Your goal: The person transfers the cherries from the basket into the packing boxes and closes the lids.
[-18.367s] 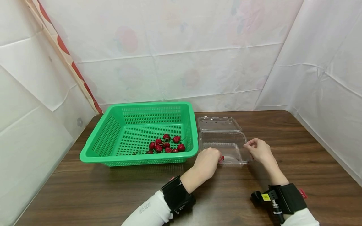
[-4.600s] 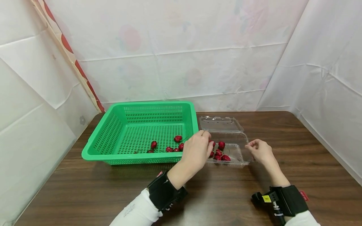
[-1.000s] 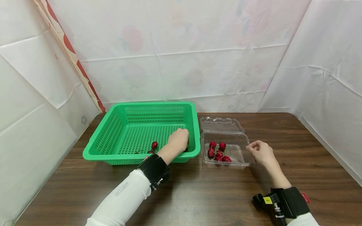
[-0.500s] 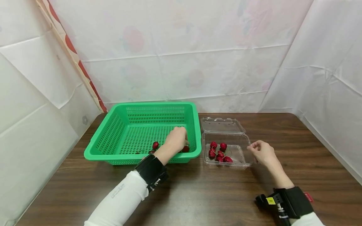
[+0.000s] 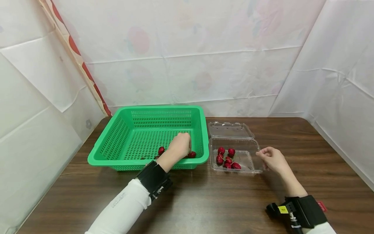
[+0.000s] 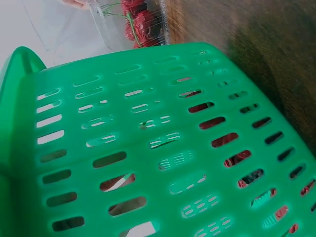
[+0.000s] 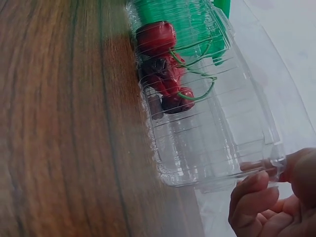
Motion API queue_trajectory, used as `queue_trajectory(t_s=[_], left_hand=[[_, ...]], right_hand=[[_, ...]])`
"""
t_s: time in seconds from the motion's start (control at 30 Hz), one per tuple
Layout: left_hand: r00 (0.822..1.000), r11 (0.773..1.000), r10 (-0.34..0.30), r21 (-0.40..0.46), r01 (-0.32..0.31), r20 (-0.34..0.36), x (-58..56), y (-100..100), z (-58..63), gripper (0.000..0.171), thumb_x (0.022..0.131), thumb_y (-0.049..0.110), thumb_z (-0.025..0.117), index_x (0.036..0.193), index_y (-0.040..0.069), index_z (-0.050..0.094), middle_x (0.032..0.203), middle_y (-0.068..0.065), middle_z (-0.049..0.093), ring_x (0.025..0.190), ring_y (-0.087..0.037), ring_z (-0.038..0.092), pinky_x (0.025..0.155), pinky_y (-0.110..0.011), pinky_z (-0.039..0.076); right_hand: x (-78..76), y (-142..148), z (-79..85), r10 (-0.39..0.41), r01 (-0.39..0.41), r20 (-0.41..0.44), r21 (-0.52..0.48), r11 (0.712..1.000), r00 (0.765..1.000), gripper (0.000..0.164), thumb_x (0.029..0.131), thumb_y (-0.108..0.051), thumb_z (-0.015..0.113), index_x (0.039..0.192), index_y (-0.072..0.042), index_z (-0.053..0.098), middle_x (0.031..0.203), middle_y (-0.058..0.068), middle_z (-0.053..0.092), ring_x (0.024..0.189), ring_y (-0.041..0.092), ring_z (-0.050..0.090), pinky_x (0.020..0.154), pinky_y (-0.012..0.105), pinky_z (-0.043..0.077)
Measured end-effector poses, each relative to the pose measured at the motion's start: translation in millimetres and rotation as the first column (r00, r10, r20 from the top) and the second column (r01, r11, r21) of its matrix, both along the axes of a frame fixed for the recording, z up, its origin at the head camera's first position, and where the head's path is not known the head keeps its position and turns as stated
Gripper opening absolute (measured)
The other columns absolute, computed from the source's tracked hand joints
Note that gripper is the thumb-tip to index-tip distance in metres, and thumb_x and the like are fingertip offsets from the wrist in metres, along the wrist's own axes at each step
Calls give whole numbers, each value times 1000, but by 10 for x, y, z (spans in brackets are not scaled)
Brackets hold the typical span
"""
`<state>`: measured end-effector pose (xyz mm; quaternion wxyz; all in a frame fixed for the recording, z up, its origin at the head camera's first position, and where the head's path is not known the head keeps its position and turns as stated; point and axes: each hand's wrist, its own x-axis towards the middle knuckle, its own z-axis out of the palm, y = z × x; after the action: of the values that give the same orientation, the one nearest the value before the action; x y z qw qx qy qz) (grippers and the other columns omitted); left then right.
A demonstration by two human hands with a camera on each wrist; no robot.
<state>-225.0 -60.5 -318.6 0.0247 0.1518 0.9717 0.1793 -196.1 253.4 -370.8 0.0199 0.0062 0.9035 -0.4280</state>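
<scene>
My left hand [image 5: 180, 144] reaches down into the green basket [image 5: 114, 162] at its front right, its fingertips hidden behind the hand. A red cherry [image 5: 191, 154] lies just right of it and another cherry [image 5: 161, 150] to its left. The left wrist view is mostly filled by the slotted basket wall [image 6: 74, 163], red fruit showing through the slots. To the right, my right hand [image 5: 272, 158] pinches the right rim of an opened clear plastic clamshell box [image 5: 248, 159]. Several cherries [image 7: 156, 38] with green stems rest in the box's left part.
The box's clear lid [image 5: 230, 130] lies folded back behind it. Basket and box stand side by side on a dark wooden table [image 5: 204, 201], with white sheeting [image 5: 187, 65] hanging behind and at both sides.
Several cherries have gone from the basket into the box. Over the last second my left hand has shifted slightly left within the basket, uncovering a cherry. My right hand keeps its pinch on the rim.
</scene>
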Motion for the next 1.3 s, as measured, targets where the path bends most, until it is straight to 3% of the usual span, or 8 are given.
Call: queue_trajectory(t_s=[0.2, 0.43, 0.63, 0.77, 0.9, 1.03, 1.17, 1.3], left_hand=[[1000, 1000, 5, 8, -5, 0, 23, -20, -5, 32, 77, -3, 62, 48, 6, 54, 46, 1, 46, 46, -11, 29, 44, -21, 26], [998, 997, 33, 70, -29, -44, 90, -56, 28, 13, 79, 0, 62, 68, 5, 65, 67, -4, 59, 54, -13, 51, 49, -22, 40], [993, 988, 62, 149, -46, -104, 168, -79, 70, 14, 81, 1, 61, 68, 4, 65, 69, -5, 59, 54, -14, 49, 50, -23, 38], [977, 983, 73, 182, -37, -198, 224, -87, 113, 8, 80, 1, 63, 73, 3, 67, 74, -8, 63, 62, -17, 55, 55, -25, 43], [945, 980, 73, 199, -8, -319, 285, -95, 150, 4, 79, 2, 64, 76, 1, 67, 77, -10, 64, 68, -21, 58, 59, -28, 47], [902, 974, 72, 224, 29, -426, 349, -84, 185, 4, 80, 2, 64, 79, 0, 67, 77, -10, 63, 71, -21, 58, 60, -29, 48], [834, 961, 60, 258, 101, -548, 411, -44, 202, 4, 79, 2, 64, 80, -2, 65, 77, -10, 61, 69, -21, 57, 60, -29, 48], [751, 945, 48, 273, 179, -659, 456, 13, 189, 4, 79, 1, 65, 81, -2, 63, 77, -9, 58, 67, -20, 57, 60, -28, 48]], right_hand=[[-33, 36, -38, 44, -37, 48, -141, 989, 998, 30, 90, -19, 51, 96, 9, 45, 51, -1, 46, 43, 8, 44, 42, 25, 40], [-45, 56, -52, 83, -55, 89, -273, 960, 993, 30, 91, -23, 50, 94, 6, 43, 57, 0, 45, 46, 8, 41, 42, 25, 38], [-63, 77, -103, 113, -48, 133, -417, 908, 985, 23, 92, -22, 50, 89, 1, 43, 60, -3, 42, 49, 6, 41, 43, 21, 36], [-77, 90, -130, 134, -49, 138, -494, 868, 981, 19, 92, -19, 49, 84, -3, 43, 58, -4, 39, 49, 5, 40, 42, 18, 35], [-91, 96, -152, 143, -47, 137, -539, 841, 980, 18, 92, -18, 49, 82, -4, 43, 58, -5, 39, 48, 5, 41, 42, 18, 34], [-97, 98, -165, 146, -48, 135, -552, 832, 980, 17, 92, -18, 49, 82, -5, 43, 58, -5, 41, 48, 5, 41, 42, 18, 34], [-95, 99, -172, 140, -41, 136, -556, 830, 981, 16, 92, -18, 49, 81, -7, 44, 59, -5, 41, 49, 5, 41, 42, 18, 34], [-94, 101, -178, 135, -33, 140, -564, 825, 981, 15, 92, -18, 50, 80, -9, 44, 59, -5, 42, 49, 5, 41, 43, 17, 34]])
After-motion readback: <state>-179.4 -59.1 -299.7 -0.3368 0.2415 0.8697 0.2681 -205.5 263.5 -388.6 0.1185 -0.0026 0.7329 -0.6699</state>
